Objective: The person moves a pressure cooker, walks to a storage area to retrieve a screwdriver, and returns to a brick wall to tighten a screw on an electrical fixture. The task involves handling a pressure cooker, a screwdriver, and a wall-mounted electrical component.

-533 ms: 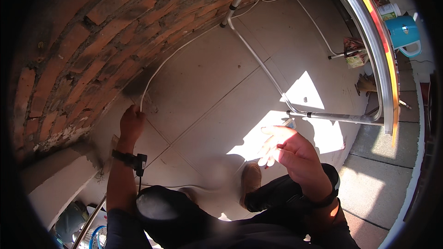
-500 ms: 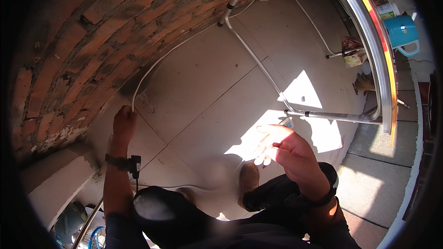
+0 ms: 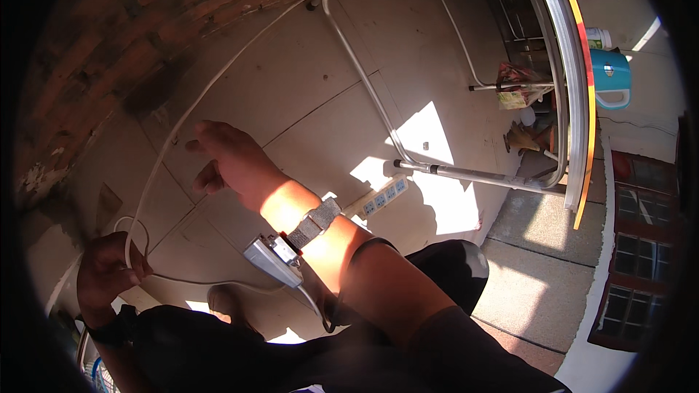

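Observation:
My left hand [image 3: 111, 268] is closed round a white cable [image 3: 218, 75], low at the left. From there the cable rises in a long curve toward the foot of the metal frame. A small loop of it stands beside my fingers, and another stretch runs right along the floor. My right hand [image 3: 234, 164] reaches across to the left, its fingers apart and nothing in them, close beside the raised cable. On the floor behind my right forearm lies a white power strip [image 3: 384, 196] with several sockets, partly in sunlight; the forearm hides its near end.
A tubular metal frame [image 3: 480, 177] stands at the right under a panel with a yellow-and-red edge [image 3: 584, 51]. Beyond are a teal jug [image 3: 610, 76] and a printed bag [image 3: 513, 94]. A brick wall [image 3: 124, 22] borders the left; a dark-framed window [image 3: 637, 269] is at the right.
My left hand has moved down and left, drawing the cable away from the wall. My right hand has swung from the right across to the left. The power strip now shows more fully.

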The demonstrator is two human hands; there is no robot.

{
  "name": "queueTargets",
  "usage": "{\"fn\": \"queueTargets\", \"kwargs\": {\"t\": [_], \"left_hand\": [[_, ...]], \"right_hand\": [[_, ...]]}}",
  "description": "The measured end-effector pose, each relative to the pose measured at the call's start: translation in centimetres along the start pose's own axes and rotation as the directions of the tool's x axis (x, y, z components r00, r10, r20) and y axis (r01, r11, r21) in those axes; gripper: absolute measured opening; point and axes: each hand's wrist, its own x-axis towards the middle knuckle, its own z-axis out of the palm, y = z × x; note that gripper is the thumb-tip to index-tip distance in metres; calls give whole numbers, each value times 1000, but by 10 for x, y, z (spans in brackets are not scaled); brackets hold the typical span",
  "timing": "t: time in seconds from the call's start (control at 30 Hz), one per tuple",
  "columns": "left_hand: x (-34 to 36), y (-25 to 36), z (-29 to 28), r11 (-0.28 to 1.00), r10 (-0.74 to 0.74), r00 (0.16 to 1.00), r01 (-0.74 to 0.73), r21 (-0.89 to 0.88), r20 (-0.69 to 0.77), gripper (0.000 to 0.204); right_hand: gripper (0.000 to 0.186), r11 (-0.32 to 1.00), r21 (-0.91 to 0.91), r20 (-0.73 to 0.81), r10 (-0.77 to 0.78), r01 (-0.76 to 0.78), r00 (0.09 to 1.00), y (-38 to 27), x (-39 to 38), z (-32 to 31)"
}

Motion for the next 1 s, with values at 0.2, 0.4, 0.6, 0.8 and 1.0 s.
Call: {"fn": "queueTargets", "kwargs": {"t": [0.2,0.4,0.6,0.8,1.0], "left_hand": [[-22,-26,-7,987,-158,987,159,-21,36,10],[-8,-48,-31,913,-190,938,278,299,-291,46],[67,19,7,991,75,971,-98,-89,-227,42],[78,24,-7,975,-16,979,61,214,-205,43],[31,1,-47,951,163,675,86,297,-720,28]], "right_hand": [[28,929,365,-21,-59,63,998,4,44,25],[16,711,-496,173,-482,499,859,9,11,52],[17,385,-787,367,-336,483,867,45,-22,74],[20,193,-812,523,-175,550,834,57,-29,92],[33,309,-770,556,-103,558,824,52,-30,98]]}}
